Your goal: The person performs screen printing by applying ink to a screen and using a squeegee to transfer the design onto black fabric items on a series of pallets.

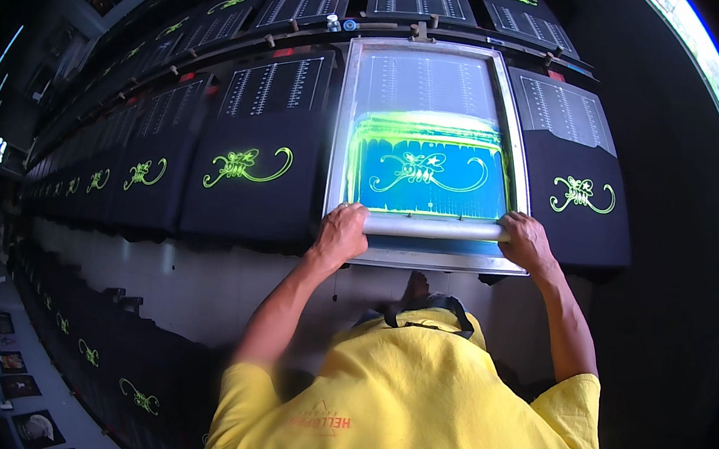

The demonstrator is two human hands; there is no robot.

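Note:
Both ends of a pale, round-handled squeegee (434, 228) are gripped, one by my left hand (343, 232) and the other by my right hand (527, 242). Fingers of each hand curl closed around it. The squeegee lies across the near part of a metal-edged printing screen (344, 129). Beyond it, the blue stencil area (421, 200) shows a curling scroll design. Bright yellow-green ink (428, 128) is banded thickly along the stencil's far side and streaks its edges. What lies beneath the screen is mostly hidden.
Black garments with green scroll prints lie on boards to the left (249, 168) and right (581, 188). A rail (478, 36) runs behind the screen, with more printed boards past it. Another row of printed garments (139, 396) stands at lower left.

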